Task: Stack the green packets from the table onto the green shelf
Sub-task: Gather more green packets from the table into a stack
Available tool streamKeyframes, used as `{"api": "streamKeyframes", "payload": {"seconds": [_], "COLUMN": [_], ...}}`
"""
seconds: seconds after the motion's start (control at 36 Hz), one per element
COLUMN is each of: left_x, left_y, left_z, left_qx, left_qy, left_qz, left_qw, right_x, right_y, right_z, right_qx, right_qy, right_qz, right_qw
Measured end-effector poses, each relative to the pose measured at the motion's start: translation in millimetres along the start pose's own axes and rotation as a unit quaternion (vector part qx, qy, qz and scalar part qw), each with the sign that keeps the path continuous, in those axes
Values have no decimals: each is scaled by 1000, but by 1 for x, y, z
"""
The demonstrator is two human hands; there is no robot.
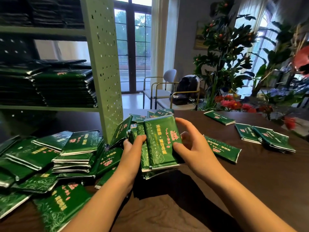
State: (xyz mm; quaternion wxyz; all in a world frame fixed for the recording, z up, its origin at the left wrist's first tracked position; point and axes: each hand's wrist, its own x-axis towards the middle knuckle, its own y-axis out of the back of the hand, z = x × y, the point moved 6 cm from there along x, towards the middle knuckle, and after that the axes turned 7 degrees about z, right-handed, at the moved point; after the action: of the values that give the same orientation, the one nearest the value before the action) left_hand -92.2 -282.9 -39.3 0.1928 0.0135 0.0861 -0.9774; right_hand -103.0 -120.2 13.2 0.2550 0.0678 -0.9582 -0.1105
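Both hands, left hand and right hand, are squeezing a bundle of green packets; the green shelf is waiting up-left, nearer the left hand.

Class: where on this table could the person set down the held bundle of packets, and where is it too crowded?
Bare dark table lies right of the right hand, below the single packet. Another strip lies between that packet and the far packet. The left side is crowded by the packet heap beside the shelf upright.
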Motion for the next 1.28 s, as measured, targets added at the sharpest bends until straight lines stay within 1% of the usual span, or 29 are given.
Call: {"api": "streamKeyframes", "payload": {"seconds": [0.11, 0.25, 0.36, 0.47, 0.56, 0.61, 0.67, 0.72, 0.78, 0.83, 0.89, 0.94, 1.03, 1.11, 1.17, 1.28], "left_x": [-2, -11, -10, -8, -8, -6, -4, -4, -5, -5, -5, -5, -5, -5, -6, -5], "left_y": [-2, -12, -11, -9, -10, -9, -8, -8, -8, -7, -7, -6, -6, -6, -7, -9], "left_z": [2, 11, 10, 10, 12, 11, 11, 11, 11, 11, 10, 10, 10, 9, 9, 6], "left_qx": [-7, 9, 39, 56, 71, 81, 84, 87, 79, 70, 65, 58, 55, 54, 51, 38], "left_qy": [-11, -27, -30, -50, -67, -72, -77, -79, -81, -78, -75, -73, -75, -77, -77, -68], "left_qz": [9, -33, -49, -65, -68, -65, -61, -61, -59, -55, -53, -50, -47, -52, -61, -67], "left_qw": [1000, 999, 998, 995, 993, 992, 992, 991, 992, 993, 994, 994, 995, 994, 994, 995], "right_x": [-5, -8, -9, -8, -6, -2, 4, 14, 24, 31, 30, 29, 27, 23, 22, 21], "right_y": [-6, -9, -8, -6, -3, 2, 13, 30, 48, 66, 83, 95, 107, 111, 113, 117], "right_z": [2, 3, -2, -3, -3, 0, 4, 15, 34, 59, 77, 86, 93, 95, 93, 83], "right_qx": [-44, -59, -84, -190, -218, -204, -194, -251, -357, -447, -507, -534, -554, -584, -591, -554], "right_qy": [27, 28, 44, 77, 86, 83, 91, 91, 63, -19, -106, -156, -203, -237, -247, -254], "right_qz": [16, 16, -12, -54, -60, -50, -14, 29, 36, 9, -16, -23, -26, -52, -67, -71], "right_qw": [999, 998, 995, 977, 970, 974, 977, 963, 931, 894, 855, 830, 807, 775, 765, 789]}}
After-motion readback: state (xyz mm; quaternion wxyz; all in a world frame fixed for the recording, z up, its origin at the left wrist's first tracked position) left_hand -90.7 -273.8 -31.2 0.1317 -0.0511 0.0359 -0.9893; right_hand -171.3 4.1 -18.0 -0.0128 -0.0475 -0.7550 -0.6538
